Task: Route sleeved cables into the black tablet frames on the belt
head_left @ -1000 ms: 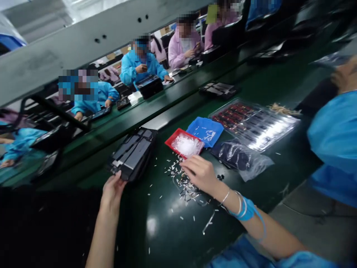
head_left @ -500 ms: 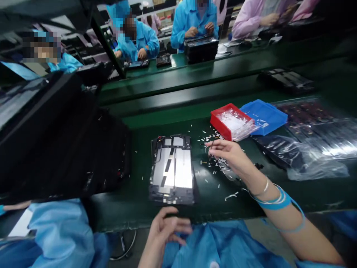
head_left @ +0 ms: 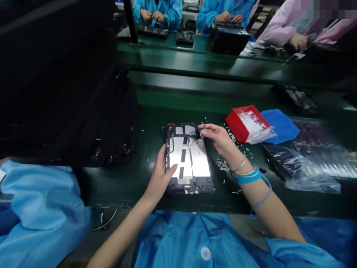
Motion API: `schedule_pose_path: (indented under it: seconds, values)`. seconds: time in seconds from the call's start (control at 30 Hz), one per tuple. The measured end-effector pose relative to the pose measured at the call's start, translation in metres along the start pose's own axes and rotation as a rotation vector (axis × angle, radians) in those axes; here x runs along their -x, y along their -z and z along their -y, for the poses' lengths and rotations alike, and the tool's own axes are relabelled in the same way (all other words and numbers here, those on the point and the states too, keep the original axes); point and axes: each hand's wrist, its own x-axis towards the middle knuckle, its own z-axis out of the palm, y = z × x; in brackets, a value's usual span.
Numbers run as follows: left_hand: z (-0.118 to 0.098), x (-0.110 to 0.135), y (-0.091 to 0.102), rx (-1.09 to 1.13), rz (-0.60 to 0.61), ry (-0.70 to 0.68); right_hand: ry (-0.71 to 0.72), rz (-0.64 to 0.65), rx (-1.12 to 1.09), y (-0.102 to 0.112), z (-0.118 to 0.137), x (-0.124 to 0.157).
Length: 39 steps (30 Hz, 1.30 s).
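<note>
Green bench surface (head_left: pixel 125 182) runs across the head view, with a second green line beyond it where co-workers (head_left: pixel 220 11) in blue and pink coats sit over dark units.

Item 1. A device frame (head_left: pixel 189 160), dark-edged with silver plates on its face, lies flat on the bench directly in front of the person, its long side running away from them.

Item 2. The left hand (head_left: pixel 161 175) is at the left edge of the device frame. Its fingers are closed along that edge and the thumb lies across the near silver plate, so the frame is grasped.

Item 3. The right hand (head_left: pixel 220 137) is at the far right corner of the device frame. Thumb and forefinger are pressed together in a pinch touching that corner, and the other fingers are curled loosely. Whether a small part sits in the pinch cannot be told. A blue wrist strap (head_left: pixel 249 176) circles this wrist.

Item 4. To the right of the device frame, near but apart, stands a red tray (head_left: pixel 240 124) holding clear plastic pieces. A blue tray (head_left: pixel 281 124) sits just beside it on its far side. A clear bag (head_left: pixel 301 163) lies further right. White scraps (head_left: pixel 242 152) are scattered between frame and trays.

Item 5. To the left of the device frame, a large black stack (head_left: pixel 83 111) fills the bench. A neighbour's blue sleeve (head_left: pixel 41 201) shows below it.
</note>
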Motion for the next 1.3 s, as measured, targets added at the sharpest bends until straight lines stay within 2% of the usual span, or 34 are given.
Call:
schedule_pose_path:
  seconds: [0.1,0.2,0.27,0.33,0.47,0.73,0.83,1.07,1.17,1.3]
  values:
    - [0.004,0.026,0.000,-0.019,0.081,-0.027,-0.001,0.008,0.031,-0.005,0.004,0.008]
    - [0.005,0.039,0.014,-0.287,0.047,-0.155,-0.055,0.061,0.065,-0.018,0.005,0.028]
    - [0.006,0.038,0.027,-0.537,-0.033,-0.311,-0.112,0.137,0.081,-0.032,0.002,0.040]
    - [0.007,0.034,0.035,-0.746,-0.063,-0.467,-0.145,0.195,0.109,-0.045,-0.002,0.045]
    - [0.011,0.026,0.037,-0.992,0.010,-0.635,-0.107,0.201,0.203,-0.060,-0.011,0.039]
    - [0.010,0.026,0.031,-1.149,0.076,-0.657,-0.012,0.243,0.415,-0.059,-0.017,0.027]
    - [0.011,0.025,0.031,-1.155,0.065,-0.666,0.040,0.244,0.488,-0.058,-0.013,0.026]
    - [0.011,0.025,0.029,-1.194,0.042,-0.688,0.208,0.268,0.826,-0.057,0.001,0.022]
    - [0.009,0.025,0.028,-1.252,0.026,-0.691,0.185,0.305,0.865,-0.057,0.003,0.016]
    - [0.004,0.024,0.027,-1.234,0.033,-0.666,0.094,0.359,0.776,-0.057,0.002,0.007]
